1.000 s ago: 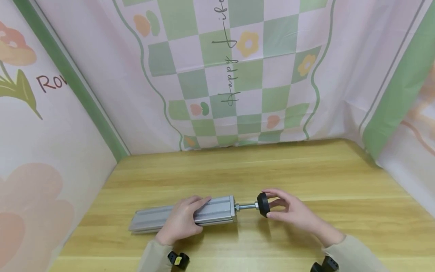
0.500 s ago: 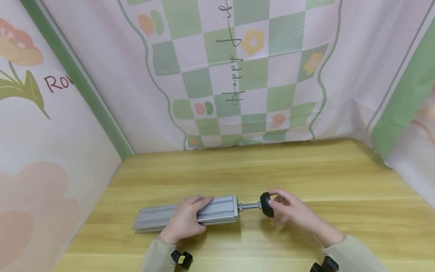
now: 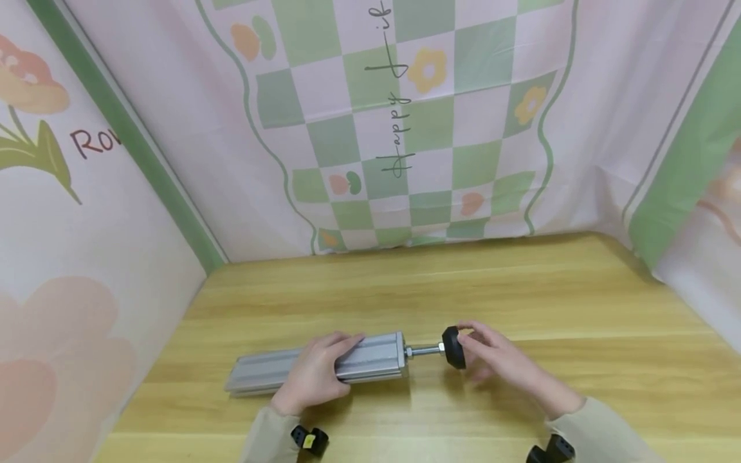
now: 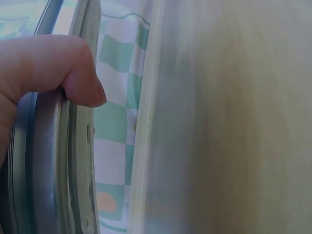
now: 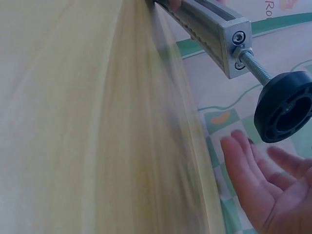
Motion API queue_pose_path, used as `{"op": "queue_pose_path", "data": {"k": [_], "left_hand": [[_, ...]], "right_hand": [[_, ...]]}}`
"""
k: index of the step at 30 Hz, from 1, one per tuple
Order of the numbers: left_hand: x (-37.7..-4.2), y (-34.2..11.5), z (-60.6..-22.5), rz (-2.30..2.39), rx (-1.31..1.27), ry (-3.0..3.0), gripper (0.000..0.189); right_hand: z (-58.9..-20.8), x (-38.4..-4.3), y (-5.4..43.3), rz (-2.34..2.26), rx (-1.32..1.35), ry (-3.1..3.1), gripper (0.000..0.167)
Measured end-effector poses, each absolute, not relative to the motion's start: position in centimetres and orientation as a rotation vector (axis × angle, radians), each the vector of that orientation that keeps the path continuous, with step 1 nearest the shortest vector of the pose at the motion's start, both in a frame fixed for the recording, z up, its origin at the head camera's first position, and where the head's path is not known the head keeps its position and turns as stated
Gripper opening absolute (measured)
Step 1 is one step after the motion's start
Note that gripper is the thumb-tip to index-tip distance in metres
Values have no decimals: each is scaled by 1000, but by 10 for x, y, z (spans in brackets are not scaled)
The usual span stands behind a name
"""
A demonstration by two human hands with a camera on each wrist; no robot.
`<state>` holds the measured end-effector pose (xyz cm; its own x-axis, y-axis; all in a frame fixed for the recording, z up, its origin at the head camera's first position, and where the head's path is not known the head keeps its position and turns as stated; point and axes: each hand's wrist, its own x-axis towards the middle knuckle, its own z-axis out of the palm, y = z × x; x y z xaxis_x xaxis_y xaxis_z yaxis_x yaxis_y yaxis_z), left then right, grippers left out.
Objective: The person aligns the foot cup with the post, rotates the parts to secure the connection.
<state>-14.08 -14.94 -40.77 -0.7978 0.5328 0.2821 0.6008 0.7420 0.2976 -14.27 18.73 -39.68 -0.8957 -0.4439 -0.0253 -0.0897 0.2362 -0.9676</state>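
A silver aluminium profile [image 3: 370,357] lies crosswise in front of me, its right end raised above the table. My left hand [image 3: 312,373] grips it near the middle; in the left wrist view the bent thumb [image 4: 73,68] presses along its side. From the right end sticks a threaded rod [image 5: 256,68] with a nut [image 5: 242,52] against the end plate. The rod carries a round black levelling foot [image 3: 454,348], hollow underneath in the right wrist view. My right hand [image 5: 273,190] is beside the foot, fingers extended and apart from it, curled round nothing.
The wooden table [image 3: 492,283] runs back to a checked curtain [image 3: 428,122]. More printed fabric [image 3: 87,238] hangs at the left, and a green-banded curtain [image 3: 683,173] at the right. A black wrist camera [image 3: 309,440] sits on the left cuff.
One second ago my right fingers and thumb spanned the levelling foot's rim. The thumb has since moved up and the fingers have come off the foot. The left hand keeps its hold.
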Motion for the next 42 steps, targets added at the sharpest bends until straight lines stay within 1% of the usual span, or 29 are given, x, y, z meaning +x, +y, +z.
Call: {"op": "queue_pose_path", "data": {"k": [4,9,14,20,24,36,42], "left_hand": [[-141,-149,-408,-571,-910,-2760,81],[-141,-150,-409,-555,-910,-2760,82],[-141,-151,-409,-545,-908,-2753,82],[-141,-151,-409,-543,-916,-2750,82],[-140,-151,-409,-549,-917,-2751,82],[-139,-151,-407,-575,-917,-2740,82],[-139,-153,-408,-580,-915,-2730,82]], "right_hand": [[-396,-140,189,-1750,-538,2377,49],[-397,-138,190,-1691,-749,2591,51],[-401,-139,189,-1618,-930,2681,58],[-404,-139,189,-1519,-1051,2765,68],[-405,-139,189,-1502,-1113,2752,71],[-407,-139,190,-1512,-1255,2659,66],[-409,-140,190,-1605,-1239,2559,62]]}}
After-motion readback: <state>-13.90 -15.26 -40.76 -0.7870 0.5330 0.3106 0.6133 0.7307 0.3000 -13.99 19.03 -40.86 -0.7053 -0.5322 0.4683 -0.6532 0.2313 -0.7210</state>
